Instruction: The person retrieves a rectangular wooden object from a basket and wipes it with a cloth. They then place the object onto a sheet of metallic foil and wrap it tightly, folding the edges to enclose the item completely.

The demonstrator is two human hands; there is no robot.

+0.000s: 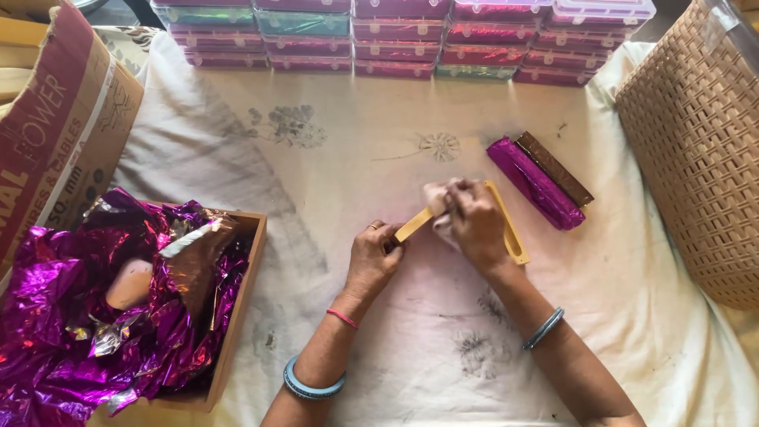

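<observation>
My left hand (373, 257) grips the near end of a thin yellow wooden strip (414, 224) that slants up to the right. My right hand (470, 221) is closed over the strip's far end together with a small pale cloth or paper wad (436, 195). Under my right hand lies a long yellow slotted mould (512, 235) on the white cloth (332, 166). Just right of it rest a bar wrapped in purple foil (534, 183) and a bare brown bar (555, 168), side by side.
A wooden tray (241, 292) at the left overflows with crumpled purple foil (87, 316). A cardboard box (55, 126) stands behind it. Stacked clear pink-filled boxes (403, 39) line the far edge. A woven beige basket (700, 150) is at the right.
</observation>
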